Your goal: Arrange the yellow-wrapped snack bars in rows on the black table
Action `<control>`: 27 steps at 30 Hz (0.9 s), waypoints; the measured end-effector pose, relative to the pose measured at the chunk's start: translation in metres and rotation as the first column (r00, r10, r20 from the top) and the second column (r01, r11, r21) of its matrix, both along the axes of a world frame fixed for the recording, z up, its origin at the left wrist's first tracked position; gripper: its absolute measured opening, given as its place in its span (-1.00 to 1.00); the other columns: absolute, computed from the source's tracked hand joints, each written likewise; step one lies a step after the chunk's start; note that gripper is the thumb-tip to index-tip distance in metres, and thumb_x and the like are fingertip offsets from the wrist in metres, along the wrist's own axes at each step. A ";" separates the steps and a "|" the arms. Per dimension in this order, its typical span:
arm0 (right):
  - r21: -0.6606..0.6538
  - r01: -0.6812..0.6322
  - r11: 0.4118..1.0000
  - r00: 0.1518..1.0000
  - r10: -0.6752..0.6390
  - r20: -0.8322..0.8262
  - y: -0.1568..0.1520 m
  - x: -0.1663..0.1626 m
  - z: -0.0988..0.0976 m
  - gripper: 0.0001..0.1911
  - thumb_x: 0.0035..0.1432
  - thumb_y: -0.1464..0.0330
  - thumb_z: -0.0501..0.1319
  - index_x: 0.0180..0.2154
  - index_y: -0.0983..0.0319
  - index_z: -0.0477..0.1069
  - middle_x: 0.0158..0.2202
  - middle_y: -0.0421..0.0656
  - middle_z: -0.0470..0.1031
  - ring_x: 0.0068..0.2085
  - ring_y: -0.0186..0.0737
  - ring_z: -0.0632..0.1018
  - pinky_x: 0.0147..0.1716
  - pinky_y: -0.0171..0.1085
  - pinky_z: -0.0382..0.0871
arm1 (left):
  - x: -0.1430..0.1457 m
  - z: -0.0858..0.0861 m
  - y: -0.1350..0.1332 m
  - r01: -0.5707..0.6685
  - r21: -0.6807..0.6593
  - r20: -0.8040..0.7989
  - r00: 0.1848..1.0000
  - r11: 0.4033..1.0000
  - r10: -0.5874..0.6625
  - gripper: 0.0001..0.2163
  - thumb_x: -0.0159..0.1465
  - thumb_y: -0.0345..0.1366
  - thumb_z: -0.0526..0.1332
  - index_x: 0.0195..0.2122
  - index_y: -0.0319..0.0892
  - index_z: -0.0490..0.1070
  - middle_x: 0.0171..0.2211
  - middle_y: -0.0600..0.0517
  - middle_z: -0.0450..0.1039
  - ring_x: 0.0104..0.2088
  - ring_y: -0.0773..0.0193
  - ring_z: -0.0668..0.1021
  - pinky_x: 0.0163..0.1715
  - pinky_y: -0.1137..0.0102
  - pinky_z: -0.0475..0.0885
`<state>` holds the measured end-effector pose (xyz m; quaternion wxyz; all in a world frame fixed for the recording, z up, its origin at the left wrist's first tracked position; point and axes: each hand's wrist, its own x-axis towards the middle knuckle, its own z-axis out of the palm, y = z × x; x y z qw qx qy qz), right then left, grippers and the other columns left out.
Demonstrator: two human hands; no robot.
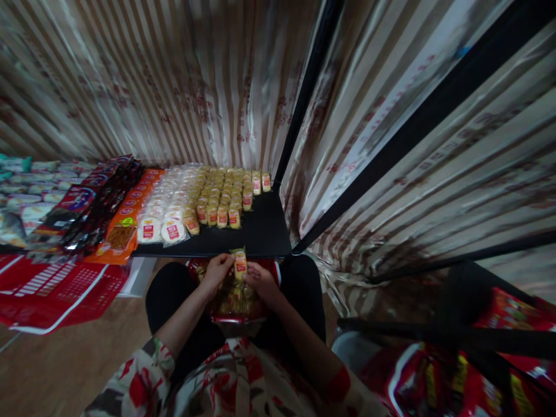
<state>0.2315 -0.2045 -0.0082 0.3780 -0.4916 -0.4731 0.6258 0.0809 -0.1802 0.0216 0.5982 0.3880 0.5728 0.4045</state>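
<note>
Between my two hands stands a small wrapped snack cake (240, 264) with a red and orange label, held upright above a red basket (278, 272). The fingers of my left hand (220, 269) pinch its left side. My right hand (262, 281) grips it from the lower right. Beneath them, more packets of the same kind (237, 301) fill the basket, which rests between my knees. Just ahead on the black shelf (260, 231), similar yellow packets (222, 200) stand in rows, with labels facing me along the front.
Left of the rows lie round white packets (174, 230), an orange bag (119, 234) and dark glossy bags (95, 200). A red basket (61, 295) sits at lower left. Black frame posts (310, 92) rise before a striped curtain (174, 87). Red bags (456, 382) lie at lower right.
</note>
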 end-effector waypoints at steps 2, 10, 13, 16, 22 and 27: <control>0.012 0.035 0.999 0.999 -0.035 0.008 0.000 -0.001 0.006 -0.62 -0.08 0.23 0.23 -0.17 0.22 0.38 -0.30 -0.14 0.55 -0.25 -0.20 0.55 -0.18 -0.20 0.39 | 0.003 0.002 0.003 -0.001 0.011 -0.014 1.000 1.000 0.001 -0.58 -0.08 0.08 0.26 -0.49 -0.26 0.41 -0.68 0.15 0.32 -0.65 0.47 0.33 -0.63 0.54 0.23; 0.064 0.153 0.986 0.988 -0.152 -0.029 0.006 0.002 0.015 -0.61 -0.03 0.18 0.20 -0.16 0.22 0.37 -0.24 -0.09 0.55 -0.25 -0.17 0.56 -0.17 -0.17 0.43 | 0.017 0.006 0.015 -0.029 0.079 -0.047 0.998 0.996 0.033 -0.66 -0.01 -0.07 0.25 -0.32 -0.24 0.37 -0.60 0.16 0.34 -0.62 0.45 0.38 -0.59 0.51 0.31; 0.096 0.206 0.974 0.978 -0.209 0.023 0.012 0.005 0.013 -0.61 0.00 0.16 0.18 -0.14 0.22 0.37 -0.25 -0.09 0.55 -0.25 -0.15 0.56 -0.20 -0.17 0.44 | 0.023 0.005 0.017 -0.002 0.161 -0.103 0.995 0.987 0.019 -0.71 0.00 -0.20 0.24 -0.28 -0.25 0.36 -0.54 0.12 0.38 -0.54 0.41 0.44 -0.49 0.49 0.36; 0.138 0.257 0.957 0.963 -0.266 0.052 0.020 0.009 0.008 -0.62 0.06 0.17 0.12 -0.10 0.19 0.35 -0.23 -0.10 0.53 -0.21 -0.15 0.56 -0.20 -0.19 0.45 | 0.032 0.005 0.021 0.048 0.235 -0.185 0.983 0.971 -0.004 -0.77 0.05 -0.25 0.18 -0.28 -0.24 0.37 -0.48 0.08 0.43 -0.46 0.36 0.47 -0.41 0.46 0.39; 0.307 0.312 0.899 0.862 -0.404 0.307 0.044 0.025 0.007 -0.65 0.04 0.22 0.15 -0.14 0.21 0.42 -0.19 -0.07 0.45 -0.21 -0.16 0.52 -0.20 -0.22 0.43 | 0.050 0.007 0.035 0.069 0.301 -0.305 0.952 0.951 0.027 -0.81 0.14 -0.35 0.08 -0.24 -0.23 0.37 -0.29 -0.04 0.49 -0.28 0.29 0.51 -0.23 0.40 0.42; 0.345 0.284 0.895 0.787 -0.423 0.449 0.074 0.030 0.015 -0.67 0.04 0.24 0.14 -0.13 0.19 0.41 -0.25 -0.12 0.46 -0.26 -0.20 0.51 -0.24 -0.23 0.41 | 0.062 0.016 0.045 0.063 0.344 -0.388 0.918 0.937 0.081 -0.74 0.16 -0.40 0.06 -0.12 -0.19 0.34 -0.12 -0.07 0.43 -0.17 0.28 0.49 -0.20 0.41 0.42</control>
